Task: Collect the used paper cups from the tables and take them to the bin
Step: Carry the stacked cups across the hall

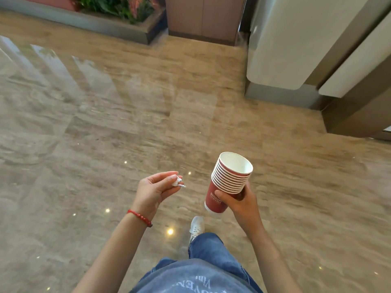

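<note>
My right hand (241, 200) grips a nested stack of several red paper cups (229, 180) with white insides, tilted with the mouths up and to the right. My left hand (155, 190) is held palm up at the same height, about a hand's width to the left of the stack. Its fingertips pinch a small crumpled white paper scrap (177, 181). A red bead bracelet sits on the left wrist. No bin and no table are in view.
Glossy beige marble floor (105, 123) stretches ahead. A white and brown wall or counter base (296, 60) stands at the upper right, a brown cabinet (203, 17) at top centre, a planter with greenery (118, 15) at the upper left. My shoe (196, 226) steps forward.
</note>
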The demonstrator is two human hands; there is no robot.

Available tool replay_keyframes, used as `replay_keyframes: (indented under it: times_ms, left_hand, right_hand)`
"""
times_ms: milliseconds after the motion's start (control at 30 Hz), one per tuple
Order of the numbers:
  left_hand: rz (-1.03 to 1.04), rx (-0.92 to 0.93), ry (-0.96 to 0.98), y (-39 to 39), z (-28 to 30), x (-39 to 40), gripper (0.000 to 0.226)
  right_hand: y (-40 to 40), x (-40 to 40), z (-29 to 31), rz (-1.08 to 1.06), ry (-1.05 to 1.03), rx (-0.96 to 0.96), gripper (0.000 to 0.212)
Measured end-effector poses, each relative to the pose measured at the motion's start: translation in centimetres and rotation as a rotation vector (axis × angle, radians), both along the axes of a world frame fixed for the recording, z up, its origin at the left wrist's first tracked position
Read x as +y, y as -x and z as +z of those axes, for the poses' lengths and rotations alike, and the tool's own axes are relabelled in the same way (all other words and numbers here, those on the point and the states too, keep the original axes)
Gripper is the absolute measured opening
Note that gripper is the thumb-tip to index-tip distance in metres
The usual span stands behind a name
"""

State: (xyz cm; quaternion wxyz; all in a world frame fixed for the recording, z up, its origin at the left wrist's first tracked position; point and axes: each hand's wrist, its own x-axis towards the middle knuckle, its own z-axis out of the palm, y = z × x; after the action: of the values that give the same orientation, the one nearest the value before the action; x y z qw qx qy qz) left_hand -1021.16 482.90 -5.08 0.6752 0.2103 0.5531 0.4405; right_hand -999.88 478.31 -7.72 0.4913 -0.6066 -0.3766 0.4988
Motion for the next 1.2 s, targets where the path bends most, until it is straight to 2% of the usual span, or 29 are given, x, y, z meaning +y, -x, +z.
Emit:
replay_keyframes:
  times_ms: [467,667,967,1200]
  left_hand:
    - [-0.021,-0.01,0.01,-4.9,-0.4,22.5,0.01]
    - [-0.066,-0.011,-0.003,-6.8,-1.5,36.7,0.009]
    - [-0.13,0.025,-0.068,-7.8,1.7,61.0,0.009]
    - [-0.169,0.023,-0.002,-11.3,2.3,73.9,0.008]
  right_hand:
    - [-4.9,22.6,0.2,-0.028,0.0,0.002,0.048]
    - [-6.0,36.3,-0.6,-0.048,0.002,-0.01,0.047]
    - [-7.3,58.4,2.2,-0.078,-0.023,-0.075,0.049]
    - [-10.4,70.8,3.7,-0.142,0.009,-0.038,0.05]
